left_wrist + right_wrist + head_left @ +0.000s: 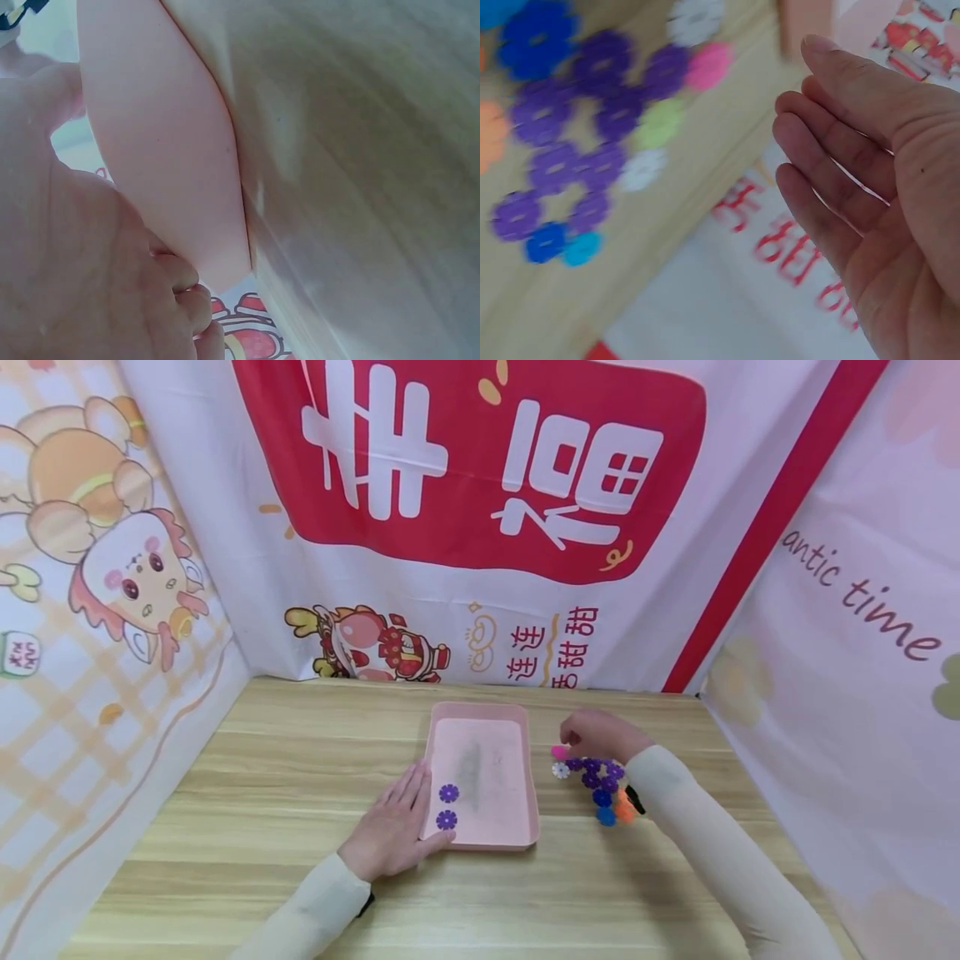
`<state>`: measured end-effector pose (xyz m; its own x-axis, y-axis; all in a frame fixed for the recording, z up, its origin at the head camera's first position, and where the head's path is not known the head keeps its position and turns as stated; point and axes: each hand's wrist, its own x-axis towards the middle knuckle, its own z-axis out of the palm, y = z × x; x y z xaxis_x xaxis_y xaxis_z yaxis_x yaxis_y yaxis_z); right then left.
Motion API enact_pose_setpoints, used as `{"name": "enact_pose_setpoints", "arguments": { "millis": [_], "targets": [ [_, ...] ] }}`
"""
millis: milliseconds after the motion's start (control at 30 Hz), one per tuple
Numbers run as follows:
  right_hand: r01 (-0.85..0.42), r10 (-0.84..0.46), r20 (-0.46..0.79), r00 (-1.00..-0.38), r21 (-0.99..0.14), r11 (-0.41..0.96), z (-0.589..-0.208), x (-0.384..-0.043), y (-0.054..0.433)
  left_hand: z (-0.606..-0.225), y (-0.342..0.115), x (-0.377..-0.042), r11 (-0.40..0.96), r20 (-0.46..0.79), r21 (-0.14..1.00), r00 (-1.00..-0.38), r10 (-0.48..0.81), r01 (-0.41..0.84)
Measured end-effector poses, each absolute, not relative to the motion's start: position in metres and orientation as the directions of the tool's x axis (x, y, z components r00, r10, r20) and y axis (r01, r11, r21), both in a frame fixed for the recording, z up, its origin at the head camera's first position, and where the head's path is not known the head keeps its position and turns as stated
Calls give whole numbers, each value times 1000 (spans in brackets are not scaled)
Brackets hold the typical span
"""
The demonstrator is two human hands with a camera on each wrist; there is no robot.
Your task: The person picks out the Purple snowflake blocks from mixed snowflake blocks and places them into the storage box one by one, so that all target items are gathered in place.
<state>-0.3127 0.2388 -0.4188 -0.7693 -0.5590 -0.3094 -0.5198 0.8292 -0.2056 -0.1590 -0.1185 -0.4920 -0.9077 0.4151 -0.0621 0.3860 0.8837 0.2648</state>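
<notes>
A pink tray [498, 793] lies on the table with two purple snowflake discs [448, 793] in its near left part. My left hand [390, 831] rests along the tray's left side, fingers straight and thumb over the near corner. In the left wrist view that hand [82, 247] touches the tray's outer wall [165, 135]. To the tray's right, my right hand [600, 735] hovers over a group of snowflake discs [591, 767]. The right wrist view shows this hand [885, 165] with loosely bent fingers and nothing in them. Purple discs [604, 61] make up much of the group.
Around the purple discs lie a pink disc [559, 751], a white disc [560, 770], blue discs [606, 816], orange discs [624, 807] and a lime disc [660, 122]. Printed cloth walls [480, 635] enclose the wooden table [247, 793] at the back and both sides.
</notes>
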Motion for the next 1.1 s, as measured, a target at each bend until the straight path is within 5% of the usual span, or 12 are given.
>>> {"name": "enact_pose_setpoints", "arguments": {
  "millis": [467,1100],
  "targets": [
    [-430,-491,-182,-852,-293,854,-476,-305,280,-496,-120,-167,883,-45,260,-908,416,391],
    [-515,-571,-107,-814,-323,794,-487,-311,269,-498,-120,-171,879,-69,273,-903,424,392]
  ]
}}
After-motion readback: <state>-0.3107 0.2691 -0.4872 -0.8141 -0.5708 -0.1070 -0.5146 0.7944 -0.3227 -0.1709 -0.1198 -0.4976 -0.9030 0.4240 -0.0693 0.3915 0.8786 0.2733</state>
